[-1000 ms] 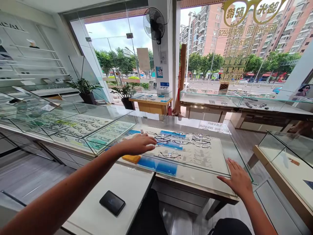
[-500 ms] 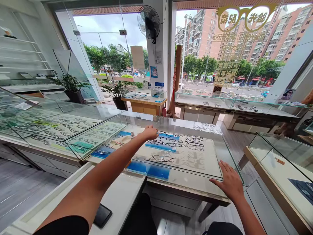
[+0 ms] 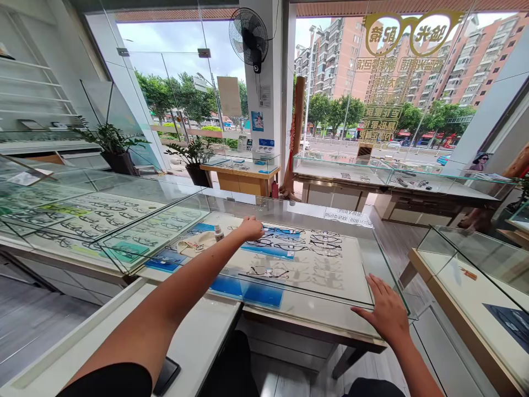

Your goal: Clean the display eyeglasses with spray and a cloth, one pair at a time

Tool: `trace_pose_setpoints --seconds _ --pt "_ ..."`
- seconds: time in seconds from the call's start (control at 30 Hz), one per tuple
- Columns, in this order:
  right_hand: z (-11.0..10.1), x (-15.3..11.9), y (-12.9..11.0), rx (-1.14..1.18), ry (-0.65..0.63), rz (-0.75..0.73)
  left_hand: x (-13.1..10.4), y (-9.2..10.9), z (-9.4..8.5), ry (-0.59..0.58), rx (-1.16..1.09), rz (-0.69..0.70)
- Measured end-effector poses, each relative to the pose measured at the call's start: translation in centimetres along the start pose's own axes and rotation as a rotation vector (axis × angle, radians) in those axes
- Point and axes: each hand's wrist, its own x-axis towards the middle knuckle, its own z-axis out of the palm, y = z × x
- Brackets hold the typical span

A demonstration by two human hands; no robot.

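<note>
Eyeglasses [image 3: 325,242] with thin dark frames, rowed up on a clear glass-topped table [image 3: 347,264], bare left hand [image 3: 251,228] close by them, fingers kinda curled, can't tell if anything's gripped, bare right hand [image 3: 386,309] splayed at the glass edge, holding nothing

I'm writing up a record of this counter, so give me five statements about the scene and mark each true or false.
1. The black round fan is mounted on the white pillar. True.
2. The small white plastic bottle lies on its side. False: it stands upright.
3. The bare right hand is at the right end of the clear glass display case. True.
4. The bare left hand is on the black rectangular phone. False: it is by the dark thin-framed eyeglasses.
5. The phone is partly hidden behind the left arm. True.
</note>
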Motion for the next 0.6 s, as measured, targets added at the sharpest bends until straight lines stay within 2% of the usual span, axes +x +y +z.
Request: trace_pose_setpoints --seconds 0.13,0.23,0.33,0.4,0.5,0.6 --pt "0.0 0.0 0.0 0.002 0.001 -0.001 -1.4 0.7 -1.2 0.014 -0.006 0.024" --pt "-0.1 0.0 0.0 0.000 0.013 -0.006 -4.5 1.6 -2.5 0.077 -0.022 0.070" --pt "0.0 -0.1 0.0 -0.002 0.029 -0.016 -10.1 2.6 -4.3 0.153 -0.113 0.178" --pt "0.0 -0.2 -0.1 0.001 0.037 -0.018 -14.9 3.1 -5.4 0.144 -0.226 0.217" --pt "0.2 -0.3 -0.1 0.012 0.047 -0.016 -22.2 3.2 -6.1 0.128 -0.285 0.141" --pt "0.5 -0.5 0.1 0.027 0.071 -0.027 -28.8 2.0 -4.5 0.130 -0.331 -0.021"
